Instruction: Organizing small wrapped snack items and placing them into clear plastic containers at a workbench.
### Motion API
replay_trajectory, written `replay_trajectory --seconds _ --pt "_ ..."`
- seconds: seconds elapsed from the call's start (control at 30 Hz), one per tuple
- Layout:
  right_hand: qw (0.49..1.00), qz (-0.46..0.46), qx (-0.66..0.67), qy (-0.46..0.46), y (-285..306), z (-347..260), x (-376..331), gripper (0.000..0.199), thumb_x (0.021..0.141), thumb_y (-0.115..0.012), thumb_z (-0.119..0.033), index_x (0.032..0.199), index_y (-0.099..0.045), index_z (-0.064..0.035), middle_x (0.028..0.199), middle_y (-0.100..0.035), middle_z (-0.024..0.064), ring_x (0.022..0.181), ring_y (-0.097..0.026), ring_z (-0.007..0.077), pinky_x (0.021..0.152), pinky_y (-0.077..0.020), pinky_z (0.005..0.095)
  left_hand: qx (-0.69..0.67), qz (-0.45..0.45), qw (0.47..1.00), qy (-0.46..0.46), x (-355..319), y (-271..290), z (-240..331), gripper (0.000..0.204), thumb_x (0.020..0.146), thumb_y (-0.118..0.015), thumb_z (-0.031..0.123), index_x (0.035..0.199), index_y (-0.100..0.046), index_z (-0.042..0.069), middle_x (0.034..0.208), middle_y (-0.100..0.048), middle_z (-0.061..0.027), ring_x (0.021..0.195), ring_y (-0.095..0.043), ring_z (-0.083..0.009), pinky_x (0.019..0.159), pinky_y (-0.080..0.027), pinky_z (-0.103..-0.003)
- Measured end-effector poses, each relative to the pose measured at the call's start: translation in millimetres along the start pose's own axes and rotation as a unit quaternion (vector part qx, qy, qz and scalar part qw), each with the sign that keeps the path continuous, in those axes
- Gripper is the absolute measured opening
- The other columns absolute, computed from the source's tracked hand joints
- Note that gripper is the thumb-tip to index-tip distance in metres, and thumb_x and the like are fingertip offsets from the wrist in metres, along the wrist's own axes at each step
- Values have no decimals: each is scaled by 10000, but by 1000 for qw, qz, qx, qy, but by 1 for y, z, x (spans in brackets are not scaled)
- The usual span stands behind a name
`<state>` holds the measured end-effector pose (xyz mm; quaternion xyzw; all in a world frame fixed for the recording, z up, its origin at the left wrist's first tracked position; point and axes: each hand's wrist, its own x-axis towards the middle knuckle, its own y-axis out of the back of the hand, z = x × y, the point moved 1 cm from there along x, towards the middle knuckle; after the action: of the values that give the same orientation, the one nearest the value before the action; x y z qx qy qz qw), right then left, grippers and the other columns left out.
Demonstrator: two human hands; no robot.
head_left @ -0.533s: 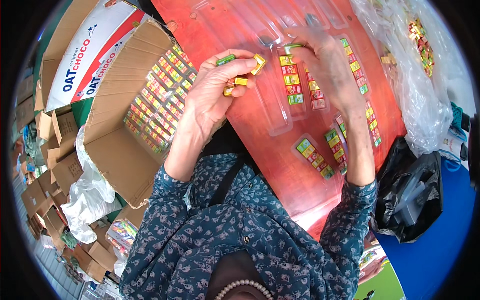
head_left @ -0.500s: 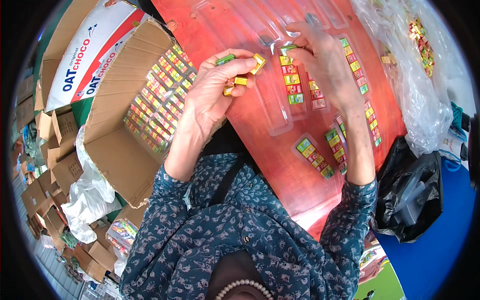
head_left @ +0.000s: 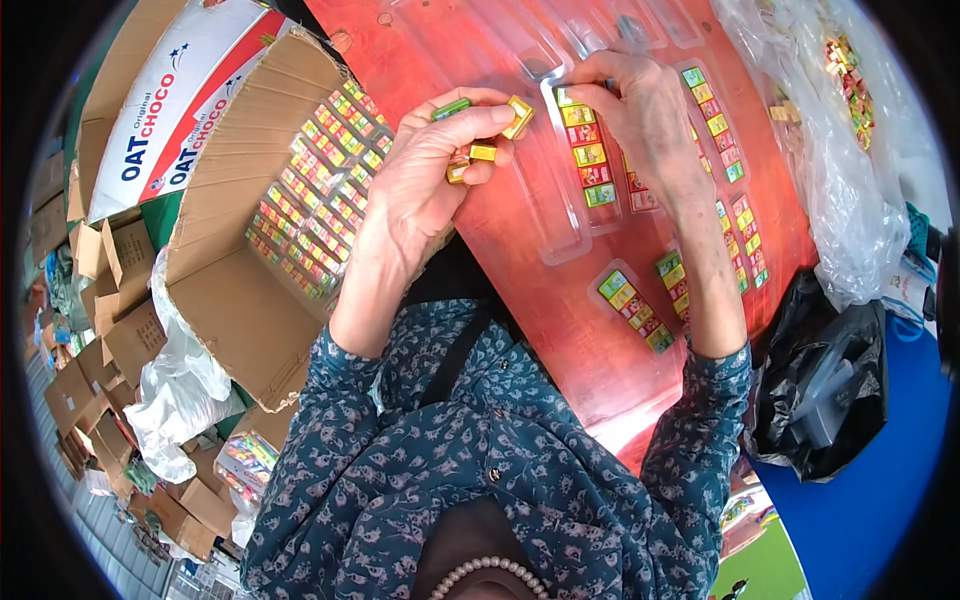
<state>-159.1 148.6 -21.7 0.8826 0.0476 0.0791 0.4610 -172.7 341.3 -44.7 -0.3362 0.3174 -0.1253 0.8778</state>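
Observation:
Several small box-shaped pieces, yellow ones and a green piece [head_left: 451, 109], are gripped in my left hand [head_left: 430, 160]. A yellow piece [head_left: 517, 118] is pinched at its thumb tip. My right hand [head_left: 645, 120] reaches over a clear plastic tray [head_left: 570, 245] on the red table. Its thumb and forefinger are closed at a green-and-yellow piece [head_left: 566, 98], at the far end of a column of coloured pieces [head_left: 590, 155] in one tray slot. The right hand and wrist partly cover other filled columns.
Filled strips, one a near strip [head_left: 635, 310], lie on the red table [head_left: 560, 345]. An open carton [head_left: 220, 290] at left holds many filled trays [head_left: 320, 190]. At right are a clear bag [head_left: 850, 200] with loose pieces and a black bag [head_left: 820, 390].
My right hand has come down to the far end of the column, fingertips now at the piece there. The tray has shifted slightly. My left hand keeps its hold, nearly still.

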Motion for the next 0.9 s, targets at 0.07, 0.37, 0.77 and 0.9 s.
replay_trajectory --seconds 0.07,0.37,0.77,0.9 --pt "999 28 -3 25 -5 5 0 106 726 -644 -25 828 -635 1 760 -631 165 718 -627 304 629 -477 368 -3 -4 1000 1 0 -1 -1 122 762 -661 34 867 -608 2 785 -626 -59 587 -564 -84 418 -320 -147" --pt "987 116 99 -49 -5 15 -5 117 774 -603 -32 881 -626 11 735 -623 186 681 -639 275 598 -477 319 -1 -12 1000 2 2 -3 -3 118 767 -659 43 872 -614 12 781 -634 -74 591 -566 -77 418 -325 -144" --pt "954 -14 299 -12 5 -23 -30 152 828 -616 -113 908 -648 12 772 -645 67 675 -579 104 632 -455 235 -6 -46 999 13 0 -13 -16 162 808 -626 104 943 -604 18 858 -646 -90 698 -648 -171 497 -455 -199" --pt "964 -16 265 -11 8 -27 -37 113 797 -623 -56 888 -652 6 805 -645 49 700 -575 92 641 -453 222 -100 -50 992 59 0 -13 -22 220 865 -557 138 985 -555 -46 899 -619 -161 771 -642 -285 472 -508 -230"
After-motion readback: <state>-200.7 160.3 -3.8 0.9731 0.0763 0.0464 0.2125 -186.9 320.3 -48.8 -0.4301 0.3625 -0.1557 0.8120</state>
